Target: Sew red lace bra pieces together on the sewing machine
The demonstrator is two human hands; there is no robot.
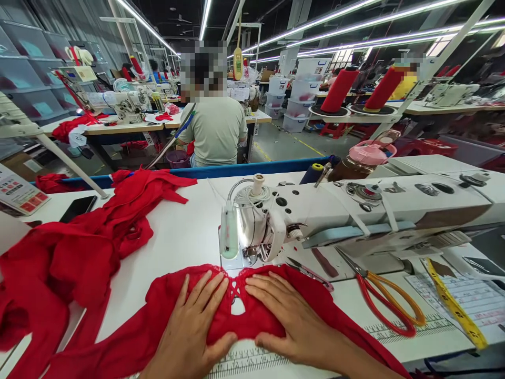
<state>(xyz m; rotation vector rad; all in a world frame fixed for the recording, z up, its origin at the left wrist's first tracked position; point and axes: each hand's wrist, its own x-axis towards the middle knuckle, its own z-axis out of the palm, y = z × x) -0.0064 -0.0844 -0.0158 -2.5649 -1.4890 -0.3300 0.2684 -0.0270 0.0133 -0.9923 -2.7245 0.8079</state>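
Note:
A red garment piece (252,322) with lace edging and a small criss-cross opening at its middle lies spread on the white sewing table. Flat on its left half rests my left hand (197,310), fingers stretched out. My right hand (284,316) lies flat on the other half, its fingers also extended. Both thumbs point inward near the lower edge of the cloth. Just beyond the fabric stands the head of a white sewing machine (252,226); its needle area is partly hidden behind the garment's top edge.
More red fabric (79,252) is heaped at the left, beside a black phone (78,208). Scissors (389,302) with red and orange handles and a yellow tape measure (453,302) lie at right. A person (216,126) sits ahead, back turned. A pink-lidded jar (361,158) stands behind the machine.

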